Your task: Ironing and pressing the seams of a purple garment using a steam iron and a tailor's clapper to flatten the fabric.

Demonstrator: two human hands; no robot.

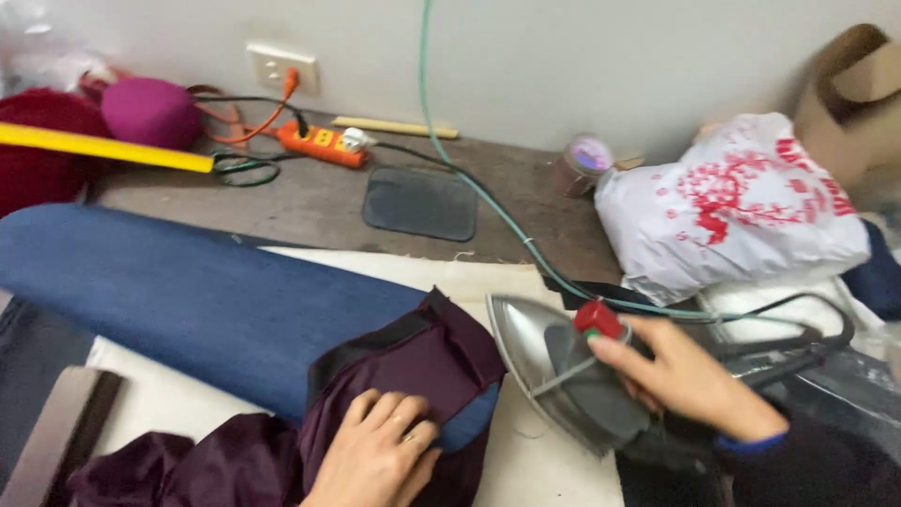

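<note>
My left hand lies flat, fingers spread, on a dark purple garment draped over the tip of a blue padded pressing board. My right hand grips the handle of a grey steam iron with a red knob. The iron is tilted, its shiny pointed sole facing the purple fabric just to its left. A teal hose and black cords run from the iron toward the wall.
A white cloth covers the work surface under the board. Behind lie an orange power strip, a dark mat, a yellow bar, round magenta cushions, a white printed plastic bag and a cardboard box.
</note>
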